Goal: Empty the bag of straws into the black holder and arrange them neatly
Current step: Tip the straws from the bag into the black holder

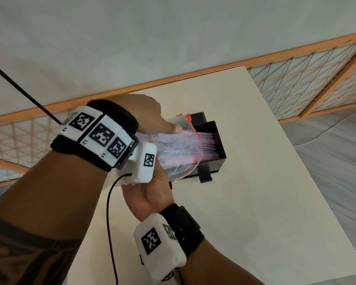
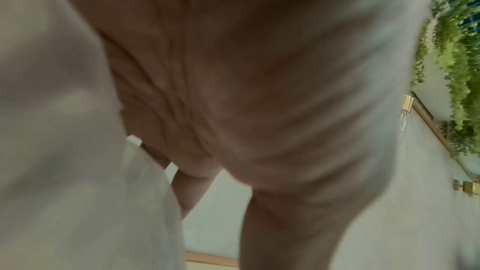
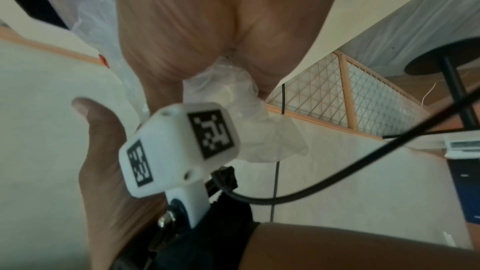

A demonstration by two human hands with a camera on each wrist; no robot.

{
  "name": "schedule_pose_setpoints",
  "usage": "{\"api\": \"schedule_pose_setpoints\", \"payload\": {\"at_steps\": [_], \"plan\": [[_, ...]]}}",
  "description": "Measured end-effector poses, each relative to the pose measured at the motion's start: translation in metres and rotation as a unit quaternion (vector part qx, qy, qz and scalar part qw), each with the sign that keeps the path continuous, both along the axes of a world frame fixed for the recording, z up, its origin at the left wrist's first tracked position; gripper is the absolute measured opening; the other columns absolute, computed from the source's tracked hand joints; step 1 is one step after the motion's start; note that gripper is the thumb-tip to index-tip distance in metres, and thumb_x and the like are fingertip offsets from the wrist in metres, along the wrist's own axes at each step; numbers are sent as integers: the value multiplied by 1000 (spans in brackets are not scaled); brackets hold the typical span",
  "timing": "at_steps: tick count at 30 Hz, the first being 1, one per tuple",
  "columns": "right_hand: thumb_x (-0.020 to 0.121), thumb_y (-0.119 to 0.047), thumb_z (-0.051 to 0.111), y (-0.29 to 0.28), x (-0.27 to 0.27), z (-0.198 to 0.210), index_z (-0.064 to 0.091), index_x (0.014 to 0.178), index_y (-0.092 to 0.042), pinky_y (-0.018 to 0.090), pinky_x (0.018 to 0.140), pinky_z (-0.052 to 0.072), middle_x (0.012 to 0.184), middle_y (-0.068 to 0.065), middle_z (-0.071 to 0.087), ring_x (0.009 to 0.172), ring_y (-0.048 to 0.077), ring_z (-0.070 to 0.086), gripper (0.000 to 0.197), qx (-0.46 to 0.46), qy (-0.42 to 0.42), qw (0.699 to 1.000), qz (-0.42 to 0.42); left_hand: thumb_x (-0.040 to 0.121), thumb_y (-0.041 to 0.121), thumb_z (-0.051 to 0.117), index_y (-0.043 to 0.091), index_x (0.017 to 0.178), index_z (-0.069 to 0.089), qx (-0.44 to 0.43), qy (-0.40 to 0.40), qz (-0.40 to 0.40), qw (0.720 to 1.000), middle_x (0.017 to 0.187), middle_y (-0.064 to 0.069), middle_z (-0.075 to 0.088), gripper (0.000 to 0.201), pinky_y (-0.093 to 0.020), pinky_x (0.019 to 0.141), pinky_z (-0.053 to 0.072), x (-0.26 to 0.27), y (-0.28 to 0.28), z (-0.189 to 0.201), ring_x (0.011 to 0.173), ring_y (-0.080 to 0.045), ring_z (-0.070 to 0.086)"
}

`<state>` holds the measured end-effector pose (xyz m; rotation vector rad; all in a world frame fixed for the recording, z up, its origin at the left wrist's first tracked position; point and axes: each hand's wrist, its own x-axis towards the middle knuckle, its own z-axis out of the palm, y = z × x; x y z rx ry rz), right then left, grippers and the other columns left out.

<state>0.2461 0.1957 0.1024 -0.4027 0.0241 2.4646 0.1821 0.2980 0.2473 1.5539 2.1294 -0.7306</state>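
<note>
Bag (image 1: 179,149) unlabelled; straws (image 1: 208,140) entering holder (image 1: 218,140).

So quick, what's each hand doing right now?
Left hand: grips the bag near its mouth.
Right hand: grips the bag's bottom end.

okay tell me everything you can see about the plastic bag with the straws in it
The plastic bag is clear, thin and crinkled, with a red zip strip along its open mouth. It is tipped on its side, mouth over the black holder on the white table, with pink, red and blue straws lying from the bag into the holder. The left hand grips its upper side near the mouth; the right hand bunches its closed end from below.
</note>
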Motion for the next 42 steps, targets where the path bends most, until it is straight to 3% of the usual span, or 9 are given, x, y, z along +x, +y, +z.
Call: {"api": "schedule_pose_setpoints", "payload": {"at_steps": [6, 11, 14, 19, 24, 28, 32, 37, 42], "plan": [[107, -42, 44, 3, 1, 9, 74, 109, -12, 30, 81, 57, 105, 7, 75, 94, 19, 72, 43, 38, -11, 999, 18, 82, 55, 69, 31, 148, 45, 14, -24, -26, 999, 151, 4, 46, 75, -36, 108, 39, -9, -10, 6, 134, -21, 47], [102, -65, 37, 4, 5, 5, 76, 116, -12, 35, 96, 53, 116, 9, 74, 106, 22, 70, 67, 34, -1, 998, 52, 88, 20, 59, 40, 113, 73, 97, -49, -40, 993, 115, 13, 73, 36, -42, 90, 56, -10, -15, -10, 101, -18, 66], [98, -71, 38, 2, 7, 0, 69, 126, -9, 38, 103, 48, 124, 12, 69, 112, 24, 67, 74, 41, -6, 997, 58, 91, 18, 55, 43, 109, 74, 141, -92, -15, 986, 115, 15, 73, 36, -42, 93, 55, -14, -19, -13, 104, -17, 66], [102, -65, 36, -3, 2, -4, 77, 112, -16, 35, 97, 45, 114, 6, 72, 105, 20, 65, 65, 62, -12, 994, 94, 102, 25, 49, 33, 137, 58, 150, -113, 1, 982, 143, 5, 58, 38, -27, 106, 38, -25, -27, -13, 129, -19, 55], [100, -58, 49, -12, -12, 2, 70, 117, -14, 35, 102, 36, 116, 7, 64, 103, 19, 61, 51, 61, -26, 990, 125, 105, 35, 39, 34, 150, 41, 137, -107, 41, 984, 156, 4, 42, 45, -31, 113, 29, -36, -37, -13, 143, -21, 40], [100, -50, 57, -24, -21, 3, 48, 149, -8, 33, 110, 38, 131, 10, 52, 112, 19, 57, 65, 60, -31, 990, 123, 105, 35, 37, 34, 149, 41, 148, -104, 58, 982, 153, 0, 46, 45, -33, 113, 29, -42, -48, -6, 143, -23, 39], [97, -49, 63, -33, -29, 5, 51, 135, -9, 32, 103, 38, 136, 13, 45, 115, 22, 52, 56, 82, -65, 986, 127, 105, 33, 36, 34, 148, 44, 184, -103, 62, 976, 152, 0, 48, 43, -31, 107, 33, -51, -65, 3, 140, -23, 44], [96, -40, 66, -56, -38, 11, 67, 104, -12, 26, 78, 53, 97, 5, 64, 85, 14, 63, 29, 54, -44, 986, 152, 104, 35, 37, 36, 146, 46, 237, -125, 74, 961, 152, 3, 47, 43, -26, 107, 29, -68, -95, 8, 143, -19, 40], [75, -49, 85, -76, -50, 17, 67, 104, -6, 29, 64, 55, 91, 7, 62, 75, 15, 65, 55, 80, -87, 975, 187, 102, 44, 34, 50, 139, 47, 291, -137, 101, 941, 128, -1, 68, 40, -33, 90, 42, -102, -138, 4, 117, -22, 60]]}}
